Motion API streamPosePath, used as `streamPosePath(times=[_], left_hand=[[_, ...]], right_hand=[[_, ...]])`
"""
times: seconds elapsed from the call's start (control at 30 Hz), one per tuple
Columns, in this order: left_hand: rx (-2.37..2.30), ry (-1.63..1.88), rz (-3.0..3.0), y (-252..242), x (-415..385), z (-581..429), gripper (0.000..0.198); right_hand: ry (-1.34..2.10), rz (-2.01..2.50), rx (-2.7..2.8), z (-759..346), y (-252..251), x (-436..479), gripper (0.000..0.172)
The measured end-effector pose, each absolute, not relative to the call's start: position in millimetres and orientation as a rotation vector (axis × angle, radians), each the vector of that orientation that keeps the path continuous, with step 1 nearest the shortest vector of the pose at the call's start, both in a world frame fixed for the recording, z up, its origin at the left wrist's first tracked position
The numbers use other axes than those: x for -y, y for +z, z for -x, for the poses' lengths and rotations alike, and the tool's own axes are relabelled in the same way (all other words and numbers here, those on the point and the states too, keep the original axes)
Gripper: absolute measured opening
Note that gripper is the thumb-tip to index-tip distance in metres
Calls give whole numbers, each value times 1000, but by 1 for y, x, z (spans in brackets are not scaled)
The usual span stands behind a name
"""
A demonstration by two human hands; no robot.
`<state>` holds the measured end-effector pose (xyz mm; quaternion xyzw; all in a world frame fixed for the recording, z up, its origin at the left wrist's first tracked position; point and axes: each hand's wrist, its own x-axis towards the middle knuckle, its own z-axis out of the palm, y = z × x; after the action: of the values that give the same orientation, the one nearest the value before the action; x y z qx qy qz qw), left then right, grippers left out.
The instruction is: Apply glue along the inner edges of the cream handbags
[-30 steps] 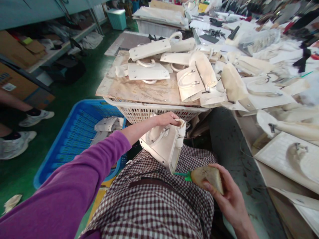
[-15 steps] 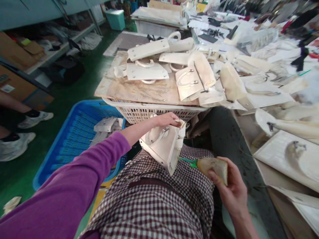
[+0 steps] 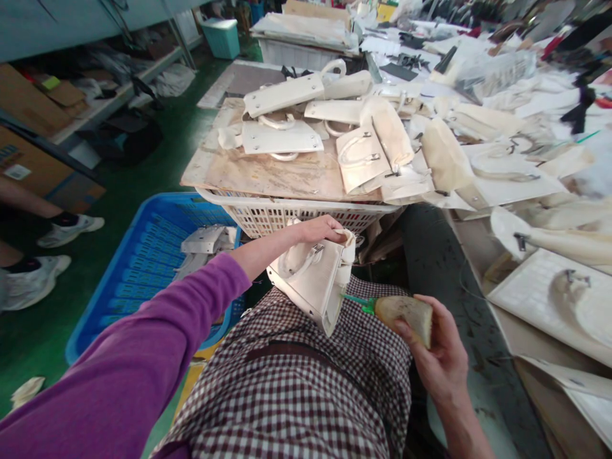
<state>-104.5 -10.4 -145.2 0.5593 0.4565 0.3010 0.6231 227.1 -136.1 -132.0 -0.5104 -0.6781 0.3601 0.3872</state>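
My left hand grips the top edge of a cream handbag piece that stands tilted on my checked apron. A purple sleeve covers that arm. My right hand is closed round a squeeze bottle with a green nozzle. The nozzle tip touches the lower right edge of the bag piece.
A white lattice basket under a stained board carries several cream bag parts. A blue crate sits to the left on the green floor. Another person's legs and white shoes are at far left. A cluttered worktable runs along the right.
My right hand has carried the bottle up and leftward, and its green nozzle has slid up along the bag piece's right edge. My left hand has kept its hold.
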Motion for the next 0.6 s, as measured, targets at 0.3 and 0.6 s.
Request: streamPosePath(times=[0.3, 0.6], left_hand=[[-1066, 683, -1267, -145, 10, 101, 20], [-1066, 668, -1265, -145, 11, 102, 19]], right_hand=[[1096, 1296, 1798, -232, -122, 148, 43], [1168, 1373, 1742, -231, -126, 150, 48]])
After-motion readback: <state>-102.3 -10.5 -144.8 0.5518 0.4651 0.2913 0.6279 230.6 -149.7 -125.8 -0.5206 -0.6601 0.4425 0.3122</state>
